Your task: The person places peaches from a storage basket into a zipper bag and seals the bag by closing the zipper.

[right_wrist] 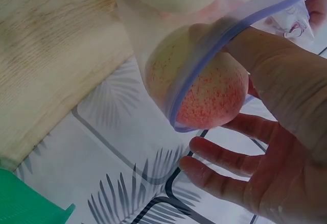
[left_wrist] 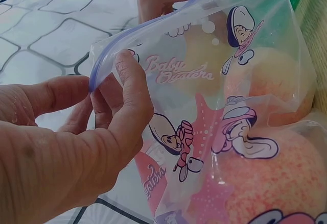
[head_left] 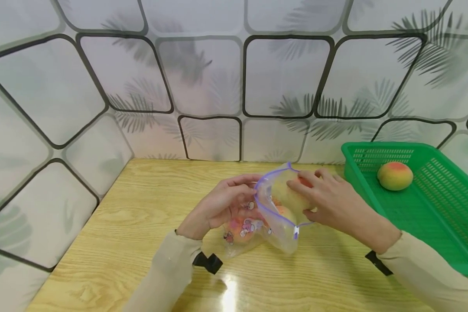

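Observation:
A clear zip bag [head_left: 286,243] with a purple seal and cartoon print stands over the wooden table, its mouth gaping to the right. My left hand [head_left: 226,201] pinches the bag's rim between thumb and fingers, as the left wrist view shows. At the opposite side of the mouth, my right hand [head_left: 335,199] grips a yellow-and-red peach [right_wrist: 217,94], which sits partly inside the bag. The right thumb reaches past the seal, while some of the other fingers spread beyond the fruit. Inside the bag, more peaches [left_wrist: 278,175] show through the plastic.
To the right stands a green plastic basket [head_left: 364,184] with one peach [head_left: 395,176] in it. The wood-grain table [head_left: 113,234] runs back to a patterned cloth backdrop [head_left: 208,78]. Dark wrist mounts [head_left: 208,262] hang under the sleeves.

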A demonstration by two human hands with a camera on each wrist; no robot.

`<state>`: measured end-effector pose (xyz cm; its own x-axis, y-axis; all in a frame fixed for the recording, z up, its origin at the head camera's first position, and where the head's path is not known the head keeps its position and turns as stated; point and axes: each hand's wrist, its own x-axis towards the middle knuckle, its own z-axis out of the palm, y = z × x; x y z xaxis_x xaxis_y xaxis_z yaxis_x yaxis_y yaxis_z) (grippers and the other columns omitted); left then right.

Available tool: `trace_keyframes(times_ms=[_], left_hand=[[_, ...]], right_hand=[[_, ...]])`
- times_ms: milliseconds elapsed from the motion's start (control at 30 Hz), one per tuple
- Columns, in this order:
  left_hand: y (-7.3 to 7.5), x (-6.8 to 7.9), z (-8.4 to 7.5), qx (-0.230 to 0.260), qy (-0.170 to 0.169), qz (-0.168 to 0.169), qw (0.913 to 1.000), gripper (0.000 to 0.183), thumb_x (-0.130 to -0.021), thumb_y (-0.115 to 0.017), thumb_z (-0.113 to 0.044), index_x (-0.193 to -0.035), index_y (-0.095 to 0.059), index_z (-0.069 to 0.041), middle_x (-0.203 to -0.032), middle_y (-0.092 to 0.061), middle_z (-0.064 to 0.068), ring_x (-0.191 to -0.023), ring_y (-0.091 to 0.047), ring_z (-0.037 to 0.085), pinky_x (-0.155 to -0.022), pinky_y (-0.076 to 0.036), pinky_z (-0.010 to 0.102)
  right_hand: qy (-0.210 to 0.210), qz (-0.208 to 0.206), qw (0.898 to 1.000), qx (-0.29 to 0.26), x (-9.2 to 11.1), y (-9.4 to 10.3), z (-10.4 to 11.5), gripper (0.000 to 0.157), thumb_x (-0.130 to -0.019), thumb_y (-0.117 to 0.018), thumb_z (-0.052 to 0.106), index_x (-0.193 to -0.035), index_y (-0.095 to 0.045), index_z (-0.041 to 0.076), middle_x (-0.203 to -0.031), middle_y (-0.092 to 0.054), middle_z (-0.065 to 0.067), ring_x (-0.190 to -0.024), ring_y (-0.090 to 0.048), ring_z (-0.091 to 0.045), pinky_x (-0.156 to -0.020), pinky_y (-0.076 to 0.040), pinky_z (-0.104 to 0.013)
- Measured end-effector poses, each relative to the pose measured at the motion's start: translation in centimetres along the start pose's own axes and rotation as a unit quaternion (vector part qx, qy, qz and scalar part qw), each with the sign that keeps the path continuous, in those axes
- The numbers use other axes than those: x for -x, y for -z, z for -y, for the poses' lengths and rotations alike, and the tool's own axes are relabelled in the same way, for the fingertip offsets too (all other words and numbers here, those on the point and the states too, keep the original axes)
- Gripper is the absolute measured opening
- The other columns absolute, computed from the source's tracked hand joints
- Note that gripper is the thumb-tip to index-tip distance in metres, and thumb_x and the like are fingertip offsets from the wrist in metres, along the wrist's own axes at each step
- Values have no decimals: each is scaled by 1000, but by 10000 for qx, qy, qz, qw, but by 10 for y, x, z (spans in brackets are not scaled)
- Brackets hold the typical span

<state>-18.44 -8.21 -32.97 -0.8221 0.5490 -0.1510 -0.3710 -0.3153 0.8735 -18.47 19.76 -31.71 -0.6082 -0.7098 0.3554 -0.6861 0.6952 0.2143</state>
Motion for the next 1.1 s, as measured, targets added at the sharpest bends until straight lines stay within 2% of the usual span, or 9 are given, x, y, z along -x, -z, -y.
trace_keyframes(times_ms=[167, 467, 600, 767, 967, 1100], left_hand=[[-1, 0, 0, -23, 44, -14, 10000, 32, -101, -53, -2, -128, -65, -13, -103, -64, 1, -87, -67, 15, -78, -66, 31], [-7, -2, -2, -237, 28, -173, 9996, 40, -102, -53, -3, -142, -58, -7, -107, -66, 1, -89, -67, 12, -74, -64, 23], [-13, -5, -6, -355, -85, -184, 9992, 43, -103, -51, -4, -146, -54, -4, -107, -67, 0, -84, -68, 11, -73, -64, 23], [-21, -8, -10, -484, -243, -245, 9982, 42, -103, -51, -3, -146, -54, -2, -98, -64, -2, -79, -67, 10, -71, -64, 23], [-21, -11, 1, -826, -236, -292, 9959, 43, -103, -53, -4, -146, -56, -4, -101, -65, -3, -82, -66, 9, -64, -60, 19], [-24, -12, 5, -770, -232, -329, 9962, 44, -101, -54, -3, -145, -56, -4, -99, -63, -2, -81, -64, 11, -66, -63, 21]], right_hand=[[-159, 294, 9992, 234, 4, 3, 1, 81, -61, -98, 32, -133, -63, 18, -123, -64, -9, -94, -60, -35, -63, -59, -48], [-618, 866, 9933, 447, 11, 15, 4, 99, -55, -100, 45, -141, -55, 22, -139, -58, -13, -104, -58, -39, -61, -58, -50], [-764, 910, 9910, 616, 11, 21, 6, 100, -55, -99, 48, -141, -55, 22, -142, -57, -15, -106, -58, -40, -59, -56, -49], [-885, 1095, 9874, 722, 12, 26, 7, 97, -56, -99, 47, -139, -57, 19, -143, -55, -18, -105, -58, -41, -57, -54, -47], [-827, 1228, 9863, 730, 15, 19, 10, 90, -55, -100, 47, -132, -61, 19, -138, -55, -19, -98, -55, -37, -55, -52, -42], [-877, 1259, 9849, 801, 18, 16, 10, 92, -53, -100, 49, -132, -62, 19, -138, -55, -19, -100, -54, -37, -56, -53, -44]])
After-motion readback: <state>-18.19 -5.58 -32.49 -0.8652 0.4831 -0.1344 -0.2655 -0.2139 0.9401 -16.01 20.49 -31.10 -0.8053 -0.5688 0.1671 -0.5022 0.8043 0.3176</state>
